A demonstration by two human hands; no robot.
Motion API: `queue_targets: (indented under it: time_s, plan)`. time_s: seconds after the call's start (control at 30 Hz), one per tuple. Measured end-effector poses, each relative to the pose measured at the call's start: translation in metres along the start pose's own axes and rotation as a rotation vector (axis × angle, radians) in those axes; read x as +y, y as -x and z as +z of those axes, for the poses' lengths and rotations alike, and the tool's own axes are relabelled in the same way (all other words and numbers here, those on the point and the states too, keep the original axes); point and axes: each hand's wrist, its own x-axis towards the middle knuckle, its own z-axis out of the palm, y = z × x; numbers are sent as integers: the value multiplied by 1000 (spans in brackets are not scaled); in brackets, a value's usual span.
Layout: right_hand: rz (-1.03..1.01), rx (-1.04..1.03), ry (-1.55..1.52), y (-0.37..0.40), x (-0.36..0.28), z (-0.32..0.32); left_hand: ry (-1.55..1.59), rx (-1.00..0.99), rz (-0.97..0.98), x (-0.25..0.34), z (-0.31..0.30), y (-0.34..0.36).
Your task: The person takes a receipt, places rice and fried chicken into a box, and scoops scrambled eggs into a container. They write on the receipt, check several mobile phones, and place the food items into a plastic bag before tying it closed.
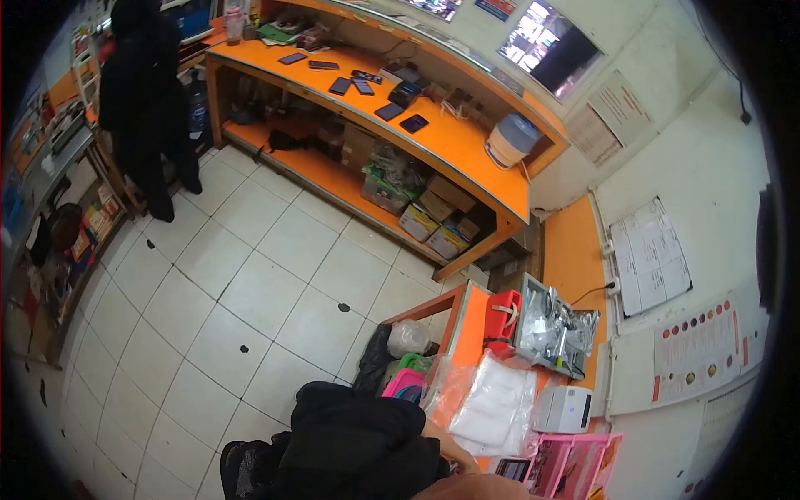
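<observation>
Bags (497, 407) and a basket (577, 437) sat at five o'clock, near a forearm (451, 448). With both hands unseen, I couldn't tell finger spread or hold.

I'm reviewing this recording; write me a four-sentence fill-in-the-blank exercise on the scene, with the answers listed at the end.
1. The basket next to the white device is coloured ____.
2. In the picture, the red object is to the ____ of the gray tray.
3. The long counter has a top coloured ____.
4. The person standing at the upper left wears ____ clothing.

Missing words: pink; left; orange; black.
</observation>
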Motion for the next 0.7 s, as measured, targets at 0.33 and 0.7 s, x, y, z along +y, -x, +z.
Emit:
queue_targets:
  time_s: [0.33,0.7]
  plan:
    - [79,36,-29,33,30,-8,-3,-113,5,0,20,-5]
    - [136,45,-63,60,64,-7,8,-180,9,-9,34,-12]
